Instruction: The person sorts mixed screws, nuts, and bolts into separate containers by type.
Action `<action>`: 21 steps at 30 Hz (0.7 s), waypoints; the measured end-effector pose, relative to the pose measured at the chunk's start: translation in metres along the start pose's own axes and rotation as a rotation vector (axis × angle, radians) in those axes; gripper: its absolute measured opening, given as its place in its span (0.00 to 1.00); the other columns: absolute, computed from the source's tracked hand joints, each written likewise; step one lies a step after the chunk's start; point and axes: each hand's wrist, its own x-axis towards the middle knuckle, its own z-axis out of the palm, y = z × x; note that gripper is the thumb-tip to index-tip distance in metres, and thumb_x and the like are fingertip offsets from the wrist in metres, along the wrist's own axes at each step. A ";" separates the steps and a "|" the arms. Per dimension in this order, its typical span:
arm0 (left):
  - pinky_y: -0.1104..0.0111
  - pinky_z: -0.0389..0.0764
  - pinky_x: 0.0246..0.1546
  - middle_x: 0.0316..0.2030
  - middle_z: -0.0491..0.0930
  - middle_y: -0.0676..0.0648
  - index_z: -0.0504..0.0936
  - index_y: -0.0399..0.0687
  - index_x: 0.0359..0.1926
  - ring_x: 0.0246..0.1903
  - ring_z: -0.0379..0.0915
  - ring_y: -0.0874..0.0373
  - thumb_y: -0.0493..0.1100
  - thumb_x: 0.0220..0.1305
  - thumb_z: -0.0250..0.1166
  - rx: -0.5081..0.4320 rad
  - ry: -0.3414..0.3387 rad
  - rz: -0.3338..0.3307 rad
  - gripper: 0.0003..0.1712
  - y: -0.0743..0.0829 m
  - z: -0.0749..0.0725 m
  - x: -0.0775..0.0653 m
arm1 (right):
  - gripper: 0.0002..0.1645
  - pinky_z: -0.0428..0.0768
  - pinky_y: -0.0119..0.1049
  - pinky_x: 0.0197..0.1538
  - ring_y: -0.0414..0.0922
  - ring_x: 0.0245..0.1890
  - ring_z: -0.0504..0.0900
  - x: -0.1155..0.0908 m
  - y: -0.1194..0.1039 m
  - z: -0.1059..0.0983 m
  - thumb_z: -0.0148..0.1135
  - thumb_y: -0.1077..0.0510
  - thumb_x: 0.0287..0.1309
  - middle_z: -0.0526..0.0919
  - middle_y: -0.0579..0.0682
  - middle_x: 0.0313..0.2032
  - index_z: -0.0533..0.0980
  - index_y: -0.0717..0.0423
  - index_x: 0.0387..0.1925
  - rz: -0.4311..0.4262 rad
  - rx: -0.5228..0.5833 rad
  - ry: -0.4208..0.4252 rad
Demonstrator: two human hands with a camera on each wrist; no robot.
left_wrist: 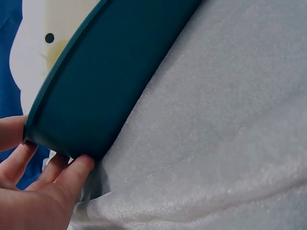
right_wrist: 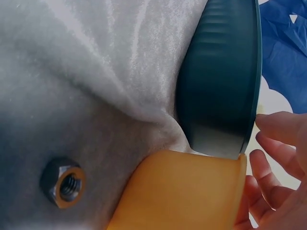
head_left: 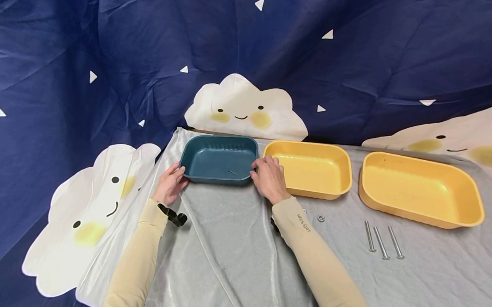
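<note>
Just in front of the oblong dark-teal plastic tray [head_left: 205, 163], the soft grey cloth [head_left: 221, 226] is creased, and I'd expect it to bunch if the tray were dragged. At its left end the left hand [head_left: 171, 185] pinches the rim; at its right end the right hand [head_left: 270, 179] has loosely bent, spread fingers, one tip at the rim. Lifted unevenly, it could send the thin dark piece [head_left: 232, 172] inside sliding. Close on its right, an oblong yellow plastic tray [head_left: 311, 173] crowds those fingers. Off to its right lie three long silver bolts [head_left: 380, 242], a silver hex nut [head_left: 321, 218] and another yellow plastic tray [head_left: 423, 188]; behind it hangs navy patterned fabric [head_left: 151, 51].
</note>
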 end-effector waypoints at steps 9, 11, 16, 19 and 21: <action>0.60 0.63 0.67 0.67 0.66 0.48 0.59 0.54 0.72 0.63 0.65 0.60 0.41 0.71 0.55 0.006 0.005 0.003 0.31 0.000 0.001 0.000 | 0.10 0.65 0.45 0.47 0.51 0.49 0.67 -0.001 0.002 -0.002 0.63 0.55 0.61 0.76 0.51 0.45 0.80 0.53 0.43 0.006 0.015 0.017; 0.60 0.63 0.67 0.67 0.66 0.48 0.59 0.54 0.73 0.63 0.66 0.60 0.41 0.71 0.55 0.009 0.008 0.003 0.31 0.000 0.002 -0.001 | 0.10 0.65 0.45 0.47 0.51 0.49 0.67 -0.002 0.004 -0.002 0.63 0.55 0.61 0.75 0.51 0.45 0.80 0.53 0.43 0.009 0.016 0.016; 0.60 0.63 0.68 0.71 0.61 0.45 0.57 0.54 0.73 0.66 0.63 0.58 0.41 0.72 0.54 0.016 0.013 0.002 0.32 0.001 0.003 -0.002 | 0.10 0.66 0.45 0.49 0.51 0.50 0.67 -0.003 0.009 -0.004 0.63 0.55 0.61 0.76 0.52 0.46 0.79 0.54 0.43 0.012 0.019 0.019; 0.60 0.62 0.68 0.72 0.59 0.44 0.57 0.54 0.74 0.68 0.60 0.57 0.41 0.72 0.54 0.015 0.013 0.001 0.32 0.001 0.003 -0.002 | 0.09 0.66 0.46 0.49 0.52 0.50 0.68 -0.004 0.012 -0.006 0.62 0.55 0.61 0.76 0.52 0.45 0.79 0.53 0.42 0.013 0.014 0.029; 0.60 0.61 0.69 0.72 0.59 0.44 0.56 0.53 0.74 0.69 0.58 0.55 0.40 0.72 0.53 0.012 0.009 0.006 0.32 0.001 0.002 -0.002 | 0.09 0.66 0.46 0.49 0.52 0.50 0.68 -0.005 0.013 -0.007 0.62 0.55 0.61 0.76 0.53 0.45 0.80 0.53 0.42 0.015 0.014 0.034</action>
